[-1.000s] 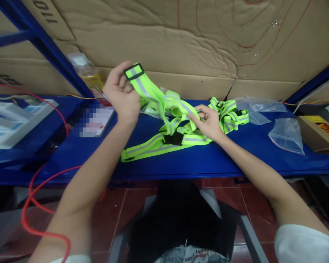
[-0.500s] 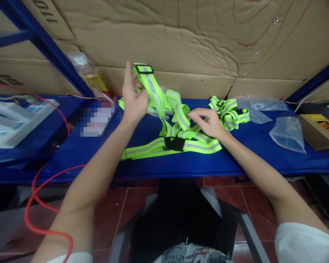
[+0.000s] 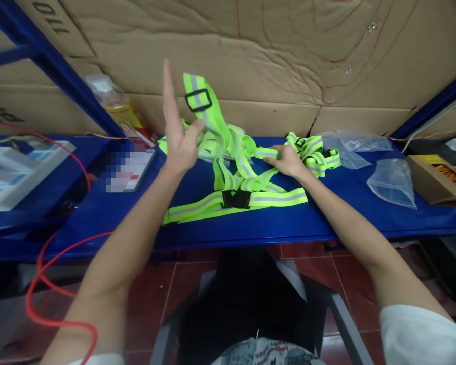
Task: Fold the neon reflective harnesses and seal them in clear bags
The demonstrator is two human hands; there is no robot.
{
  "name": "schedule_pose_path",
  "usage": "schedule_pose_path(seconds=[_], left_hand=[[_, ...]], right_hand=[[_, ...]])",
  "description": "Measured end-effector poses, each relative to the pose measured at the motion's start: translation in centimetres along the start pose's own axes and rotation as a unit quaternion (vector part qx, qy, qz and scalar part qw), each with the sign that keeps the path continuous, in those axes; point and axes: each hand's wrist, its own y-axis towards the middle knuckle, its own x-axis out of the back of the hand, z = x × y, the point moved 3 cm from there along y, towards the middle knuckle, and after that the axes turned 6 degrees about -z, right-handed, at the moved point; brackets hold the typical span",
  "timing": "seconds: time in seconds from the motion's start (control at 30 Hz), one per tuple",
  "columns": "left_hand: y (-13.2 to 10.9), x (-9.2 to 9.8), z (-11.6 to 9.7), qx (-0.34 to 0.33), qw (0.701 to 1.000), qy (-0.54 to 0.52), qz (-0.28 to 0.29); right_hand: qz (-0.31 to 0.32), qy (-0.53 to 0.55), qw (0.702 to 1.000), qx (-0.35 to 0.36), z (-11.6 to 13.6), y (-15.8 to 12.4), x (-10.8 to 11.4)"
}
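My left hand [image 3: 179, 144] is raised over the table with its fingers stretched upward and its thumb apart. Just right of it, a neon-yellow reflective strap [image 3: 218, 124] with a grey stripe rises into the air, a black slider buckle [image 3: 198, 100] near its upper end. The thumb is close to this strap; whether they touch I cannot tell. Lower right, my right hand [image 3: 289, 161] has its fingers closed on another length of the reflective strap [image 3: 266, 152]. In front of both hands, straps lie joined at a black centre piece [image 3: 236, 198].
A second bundle of reflective straps [image 3: 323, 157] lies right of my right hand, near clear plastic bags [image 3: 393, 182]. An open carton [image 3: 437, 177] stands far right. At left are a bottle [image 3: 117, 104], a white box [image 3: 131, 172] and a red hose [image 3: 41, 289]. Cardboard [image 3: 213, 56] backs the blue table [image 3: 251, 230].
The raised strap end has come away from my left fingers, which have straightened. My right hand has closed on a strap length, now drawn out sideways. The view has shifted slightly.
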Motion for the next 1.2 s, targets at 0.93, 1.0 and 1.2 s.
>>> schedule_pose_path(seconds=[0.93,1.0,1.2], left_hand=[[7.4,0.6,5.8,0.187,0.970,-0.149,-0.031],[9.5,0.8,2.1,0.183,0.965,-0.188,-0.011],[11.8,0.8,-6.9,0.075,0.981,-0.177,-0.022]], right_hand=[[-0.082,0.303,0.949,0.034,5.2,4.5,9.6],[-0.092,0.294,0.948,0.079,8.2,4.4,12.7],[-0.123,0.399,0.888,0.191,15.3,0.4,17.7]])
